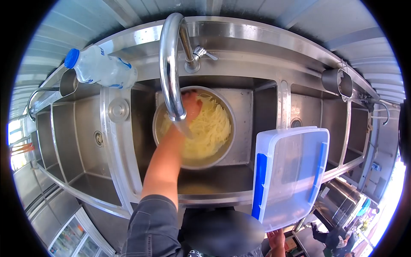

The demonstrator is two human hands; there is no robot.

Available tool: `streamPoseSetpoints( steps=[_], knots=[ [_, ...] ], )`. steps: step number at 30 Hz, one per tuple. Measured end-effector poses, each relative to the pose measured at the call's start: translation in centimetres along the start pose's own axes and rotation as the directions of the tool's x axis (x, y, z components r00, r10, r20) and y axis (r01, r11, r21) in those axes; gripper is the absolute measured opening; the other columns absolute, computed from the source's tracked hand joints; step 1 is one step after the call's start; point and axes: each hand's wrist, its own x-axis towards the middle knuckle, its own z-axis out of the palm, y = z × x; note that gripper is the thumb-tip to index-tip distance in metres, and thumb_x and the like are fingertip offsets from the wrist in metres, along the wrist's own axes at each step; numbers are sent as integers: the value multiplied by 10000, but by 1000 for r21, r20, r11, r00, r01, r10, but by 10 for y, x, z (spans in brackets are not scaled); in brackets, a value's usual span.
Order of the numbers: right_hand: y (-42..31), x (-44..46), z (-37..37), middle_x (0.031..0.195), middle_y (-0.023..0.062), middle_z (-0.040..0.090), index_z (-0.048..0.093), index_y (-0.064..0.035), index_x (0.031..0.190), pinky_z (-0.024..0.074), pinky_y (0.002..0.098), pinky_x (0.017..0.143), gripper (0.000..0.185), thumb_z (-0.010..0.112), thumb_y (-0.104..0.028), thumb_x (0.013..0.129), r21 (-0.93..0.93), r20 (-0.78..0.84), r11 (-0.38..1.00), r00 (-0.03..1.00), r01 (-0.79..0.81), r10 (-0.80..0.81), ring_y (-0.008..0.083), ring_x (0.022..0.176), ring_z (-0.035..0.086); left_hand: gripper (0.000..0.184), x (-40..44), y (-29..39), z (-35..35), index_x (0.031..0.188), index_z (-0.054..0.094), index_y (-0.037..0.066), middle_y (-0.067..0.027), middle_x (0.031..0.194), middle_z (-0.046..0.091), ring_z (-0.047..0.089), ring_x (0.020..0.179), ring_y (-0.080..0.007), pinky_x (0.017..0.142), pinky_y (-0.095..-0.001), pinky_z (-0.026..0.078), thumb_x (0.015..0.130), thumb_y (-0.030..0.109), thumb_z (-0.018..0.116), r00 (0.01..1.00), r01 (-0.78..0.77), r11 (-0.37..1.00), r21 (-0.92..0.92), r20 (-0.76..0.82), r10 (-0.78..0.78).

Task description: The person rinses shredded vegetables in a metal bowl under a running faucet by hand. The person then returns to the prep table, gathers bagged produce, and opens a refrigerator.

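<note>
In the sink's middle basin stands a round metal bowl (233,128) filled with pale yellow, thin-cut strips (212,124) in cloudy liquid; I cannot tell which food they are. My left hand (192,106) reaches into the far left side of the bowl, among the strips, its fingers blurred and partly hidden. Above my forearm hangs the curved faucet (166,64), with a blurred stream at its spout. At the lower right, my right hand (276,238) grips the near edge of a clear plastic storage box (291,180) with blue side latches, tilted over the sink's rim.
A large clear bottle (105,68) with a blue cap lies at the back left. A round metal drain piece (118,110) rests on the left divider. More basins (85,128) flank the middle one. Another person (338,240) is at the lower right.
</note>
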Motion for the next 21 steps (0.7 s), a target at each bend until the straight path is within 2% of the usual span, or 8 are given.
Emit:
streamPoseSetpoints(
  steps=[3,6,8,12,14,16,18,21],
  knots=[
    [3,-1,1,1182,82,547,454,-97,1279,466,374,853,459,459,-428,961,9,4,1000,1000,-5,5,261,1034,561,432,-37,51,37,1194,566,138,-181,1302,489,457,1199,-346,991,-520,343,841,387,563,965,-204,977,63,182,190],
    [0,-6,1,1187,79,547,461,-111,1272,470,369,833,455,474,-431,949,9,15,1000,1000,-11,11,250,1031,560,463,-102,55,39,1227,554,154,-173,1361,439,379,1276,-342,1017,-577,278,819,367,602,939,-323,946,30,137,316],
    [-3,-6,1,1192,77,547,471,-127,1261,472,358,816,452,496,-438,935,4,2,1000,1000,-25,25,237,1024,558,473,-135,32,21,1244,550,151,-181,1367,427,377,1279,-334,1015,-584,277,800,300,617,854,-504,848,166,243,460],
    [-2,-1,6,1230,84,527,455,-98,1279,461,382,871,468,472,-429,949,22,46,1000,999,10,-11,263,1080,542,502,-106,-28,25,1270,539,149,-197,1414,377,330,1318,-354,1039,-598,243,783,236,618,850,-521,826,215,220,478],
    [-1,-1,5,1252,94,518,448,-81,1289,449,398,922,466,445,-416,965,21,63,1000,998,12,-13,283,1115,532,509,-93,-2,26,1283,534,143,-207,1419,365,292,1344,-376,1063,-595,219,783,211,600,999,-27,963,269,-33,37],
    [4,-1,8,1262,92,510,449,-83,1290,446,399,927,471,442,-422,962,38,51,999,999,-12,10,284,1126,526,535,-108,37,47,1295,524,156,-197,1400,387,281,1348,-384,1066,-605,215,769,212,611,993,24,976,218,-119,2],
    [7,-2,10,1260,90,511,448,-83,1292,441,399,932,479,440,-429,961,36,58,999,998,-15,13,282,1128,525,556,-138,62,47,1312,512,194,-191,1396,381,272,1355,-380,1064,-608,217,765,189,614,932,-336,940,59,167,323],
    [1,-8,16,1267,89,509,441,-82,1302,432,396,940,501,440,-446,957,2,51,1000,999,-11,11,278,1136,524,564,-130,37,51,1316,507,230,-182,1427,342,321,1322,-369,1021,-644,241,767,170,621,834,-529,830,178,289,469]
  ],
)
